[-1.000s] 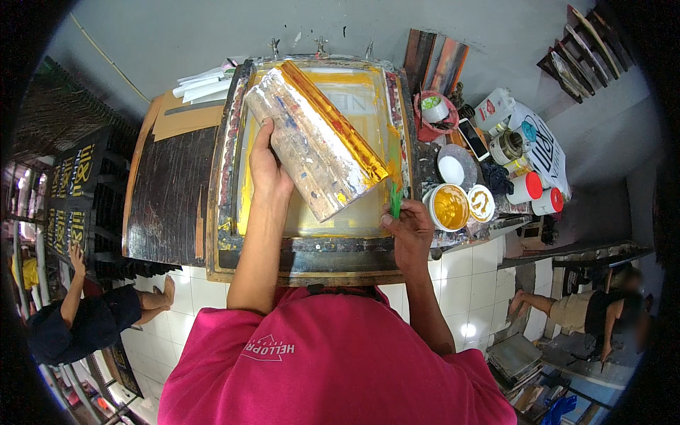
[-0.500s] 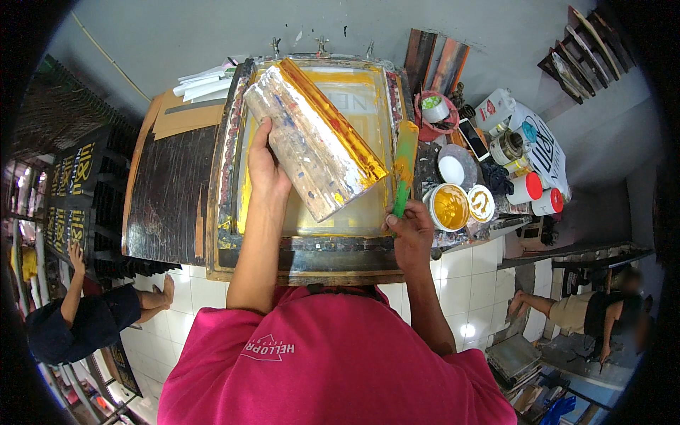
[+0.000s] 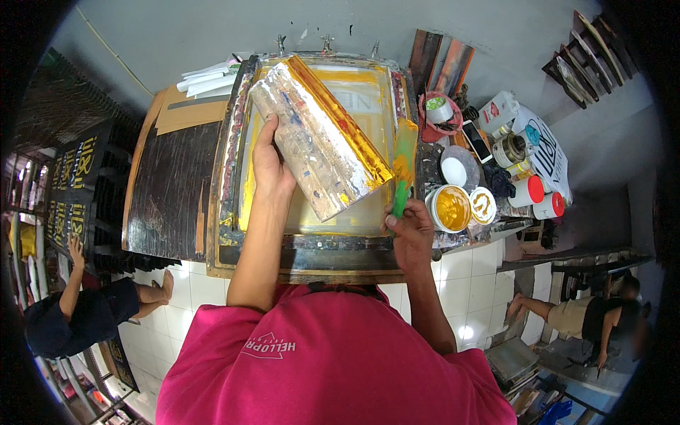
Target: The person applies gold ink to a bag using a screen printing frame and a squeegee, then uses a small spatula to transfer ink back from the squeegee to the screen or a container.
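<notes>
My left hand (image 3: 273,166) grips a wide wooden squeegee (image 3: 312,152), its thumb on the paint-spattered handle and the other fingers hidden behind. Yellow ink coats the squeegee's upper right edge. It is tilted above a screen-printing frame (image 3: 304,244) with yellow ink along its mesh borders. In my right hand (image 3: 411,230) is a green, ink-smeared spatula (image 3: 404,166), pointing up, a little apart from the squeegee's right end. Beside that hand stands an open white tub of yellow ink (image 3: 452,208); the tub's smeared lid (image 3: 483,205) lies to its right.
A dark board with cardboard (image 3: 188,113) and rolled papers is on the left. At right sit a phone (image 3: 477,142), a pink bucket (image 3: 453,127) and red-lidded jars (image 3: 525,191). One person (image 3: 85,312) stands far left by a rack; another (image 3: 588,319) is far right.
The squeegee has shifted slightly right and up in the picture with my left hand. My right hand and the spatula are nearly where they were.
</notes>
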The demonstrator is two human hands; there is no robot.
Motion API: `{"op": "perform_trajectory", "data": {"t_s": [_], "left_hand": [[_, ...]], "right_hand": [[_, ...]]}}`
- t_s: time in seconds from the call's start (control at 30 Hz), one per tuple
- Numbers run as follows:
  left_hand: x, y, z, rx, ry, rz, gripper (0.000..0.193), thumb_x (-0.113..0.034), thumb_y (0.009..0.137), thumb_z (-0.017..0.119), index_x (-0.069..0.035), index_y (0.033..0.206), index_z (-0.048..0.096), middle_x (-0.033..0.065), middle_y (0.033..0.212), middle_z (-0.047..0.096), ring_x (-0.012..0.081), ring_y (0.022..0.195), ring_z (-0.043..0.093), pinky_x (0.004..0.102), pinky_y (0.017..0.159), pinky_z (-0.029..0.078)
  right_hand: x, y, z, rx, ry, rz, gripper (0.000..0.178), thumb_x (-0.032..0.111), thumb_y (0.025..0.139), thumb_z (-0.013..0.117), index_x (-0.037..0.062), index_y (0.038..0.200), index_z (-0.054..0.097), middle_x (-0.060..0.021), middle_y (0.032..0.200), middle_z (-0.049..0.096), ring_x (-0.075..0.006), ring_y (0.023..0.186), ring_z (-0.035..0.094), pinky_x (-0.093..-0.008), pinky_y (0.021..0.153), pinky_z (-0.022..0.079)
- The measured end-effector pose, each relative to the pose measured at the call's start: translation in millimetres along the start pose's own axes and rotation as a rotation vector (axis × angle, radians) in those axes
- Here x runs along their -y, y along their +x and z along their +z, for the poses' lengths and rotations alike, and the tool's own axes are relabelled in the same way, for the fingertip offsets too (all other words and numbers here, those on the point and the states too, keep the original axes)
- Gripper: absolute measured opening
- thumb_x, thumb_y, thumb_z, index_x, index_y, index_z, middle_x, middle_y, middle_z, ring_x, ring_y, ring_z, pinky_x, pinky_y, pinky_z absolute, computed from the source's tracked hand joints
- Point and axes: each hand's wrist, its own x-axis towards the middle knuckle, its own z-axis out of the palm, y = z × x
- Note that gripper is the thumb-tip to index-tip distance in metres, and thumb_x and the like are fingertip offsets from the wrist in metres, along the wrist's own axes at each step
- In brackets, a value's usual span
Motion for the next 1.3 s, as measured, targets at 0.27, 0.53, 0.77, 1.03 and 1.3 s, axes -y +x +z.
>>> {"op": "perform_trajectory", "data": {"t_s": [0.27, 0.53, 0.77, 1.03, 1.3], "left_hand": [[0.2, 1.5, -2.4, -0.008, -0.002, -0.007, 0.041, -0.022, 0.098, 0.053, 0.002, 0.132, 0.049, 0.0183, 0.123, 0.062, 0.0305, 0.111, 0.063, 0.0452, 0.099, 0.05], [-3.7, 4.0, -5.6, 0.021, -0.005, -0.014, 0.041, -0.021, 0.098, 0.053, 0.002, 0.132, 0.049, 0.0185, 0.124, 0.062, 0.0309, 0.111, 0.062, 0.0453, 0.098, 0.051], [-2.9, 3.6, -6.1, 0.027, -0.045, -0.031, 0.04, -0.022, 0.099, 0.051, 0.001, 0.132, 0.049, 0.0187, 0.124, 0.062, 0.031, 0.112, 0.062, 0.0458, 0.099, 0.05], [-3.4, 0.2, -4.5, -0.012, 0.002, 0.005, 0.041, -0.022, 0.099, 0.052, 0.0, 0.133, 0.05, 0.0165, 0.127, 0.061, 0.03, 0.115, 0.06, 0.0447, 0.101, 0.048], [0.4, -1.7, -7.6, -0.005, -0.001, 0.046, 0.041, -0.023, 0.099, 0.051, 0.0, 0.134, 0.048, 0.016, 0.127, 0.061, 0.0291, 0.116, 0.06, 0.0443, 0.102, 0.047]], "right_hand": [[-0.8, 1.1, -1.4, 0.01, -0.054, 0.002, 0.034, -0.01, 0.08, 0.068, 0.0063, 0.109, 0.06, -0.0118, 0.102, 0.067, -0.0186, 0.091, 0.064, -0.0324, 0.073, 0.054], [-0.2, -0.3, -5.7, 0.005, -0.146, 0.006, 0.032, -0.011, 0.079, 0.069, 0.0046, 0.107, 0.061, -0.0103, 0.101, 0.067, -0.0168, 0.092, 0.064, -0.0306, 0.075, 0.054], [2.1, -2.4, -10.6, 0.017, -0.218, 0.026, 0.032, -0.01, 0.08, 0.067, 0.0042, 0.108, 0.063, -0.0086, 0.099, 0.067, -0.0152, 0.089, 0.063, -0.0296, 0.077, 0.053], [-0.9, -3.0, 11.1, -0.062, -0.06, 0.059, 0.035, -0.008, 0.082, 0.065, 0.006, 0.114, 0.058, -0.011, 0.103, 0.066, -0.0161, 0.087, 0.062, -0.0311, 0.069, 0.051], [-2.9, -3.2, 22.0, -0.06, -0.082, 0.009, 0.037, -0.01, 0.08, 0.069, 0.0041, 0.113, 0.059, -0.0091, 0.103, 0.065, -0.0163, 0.094, 0.063, -0.0284, 0.072, 0.053]]}}
